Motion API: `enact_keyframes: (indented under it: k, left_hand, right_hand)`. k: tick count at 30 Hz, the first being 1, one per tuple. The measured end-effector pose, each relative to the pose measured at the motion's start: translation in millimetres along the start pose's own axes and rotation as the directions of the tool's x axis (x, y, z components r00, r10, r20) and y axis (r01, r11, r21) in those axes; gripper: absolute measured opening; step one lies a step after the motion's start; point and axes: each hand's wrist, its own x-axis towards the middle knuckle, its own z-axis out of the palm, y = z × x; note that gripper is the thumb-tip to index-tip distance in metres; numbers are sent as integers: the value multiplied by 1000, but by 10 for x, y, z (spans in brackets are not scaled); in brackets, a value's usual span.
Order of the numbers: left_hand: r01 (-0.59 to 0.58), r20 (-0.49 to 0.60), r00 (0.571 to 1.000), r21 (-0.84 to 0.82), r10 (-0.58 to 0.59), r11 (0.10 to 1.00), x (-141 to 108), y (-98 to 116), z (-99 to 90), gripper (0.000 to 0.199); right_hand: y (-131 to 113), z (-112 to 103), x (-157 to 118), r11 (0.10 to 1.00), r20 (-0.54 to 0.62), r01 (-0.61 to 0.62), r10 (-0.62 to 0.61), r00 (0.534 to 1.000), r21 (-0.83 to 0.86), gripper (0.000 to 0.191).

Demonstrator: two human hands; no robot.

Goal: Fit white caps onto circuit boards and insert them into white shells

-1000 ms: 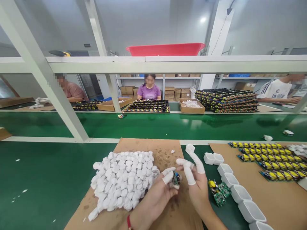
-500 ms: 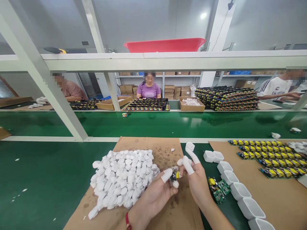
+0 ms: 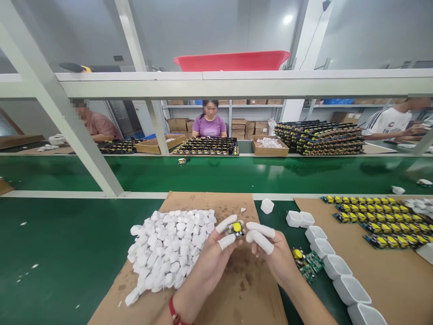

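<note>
My left hand (image 3: 216, 257) pinches a small circuit board (image 3: 237, 228) with a yellow component on top, between fingertips in white finger cots. Just right of the board is my right hand (image 3: 270, 243), its cot-covered fingers stretched toward it and apart, with nothing visible in them. Both hands are above a brown cardboard sheet (image 3: 243, 298). Left of them lies a dense pile of small white pieces (image 3: 172, 248), partly behind my left hand. Beside my right forearm rest a few green circuit boards (image 3: 308, 264), one bearing a yellow part.
White plastic cups (image 3: 338, 267) form a curved row at the right; a single cup (image 3: 267, 206) stands farther back. Rows of yellow-topped boards (image 3: 375, 216) lie on more cardboard. Beyond runs a green belt (image 3: 209, 176) under a white frame (image 3: 216, 88). Several people sit across it.
The board has turned so its yellow component faces up. My right hand's raised finger has come down, leaving the back cup uncovered. Items on the belt have shifted right.
</note>
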Motion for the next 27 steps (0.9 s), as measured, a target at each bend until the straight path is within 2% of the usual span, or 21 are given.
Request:
enact_keyframes:
  k: [3, 5, 8, 13, 16, 22, 27]
  left_hand:
    - [-7, -4, 1000, 5, 7, 1000, -12, -10, 20, 37]
    - [2, -17, 1000, -2, -2, 1000, -12, -21, 38, 39]
    - [-3, -50, 999, 17, 4, 1000, -9, -28, 53, 43]
    - [17, -69, 998, 74, -12, 997, -23, -5, 37, 61]
    - [16, -65, 998, 148, -7, 989, -18, -2, 25, 57]
    - [3, -180, 983, 192, 32, 981, 15, -43, 22, 58]
    - [24, -65, 998, 214, -10, 977, -35, 5, 54, 51]
  right_hand:
    - [-1, 37, -13, 998, 118, -31, 37, 992, -50, 29]
    - [1, 54, -9, 998, 135, -48, 55, 989, -49, 29]
    - [-9, 73, 0, 998, 91, -56, 53, 994, 29, 33]
    - [-52, 108, 6, 986, 56, -91, 84, 995, 138, 31]
    - [-51, 118, 15, 984, 38, -117, 113, 993, 132, 35]
    - [-3, 101, 31, 988, 28, -145, 143, 989, 63, 36]
    - [5, 72, 22, 996, 14, -90, 90, 996, 20, 36]
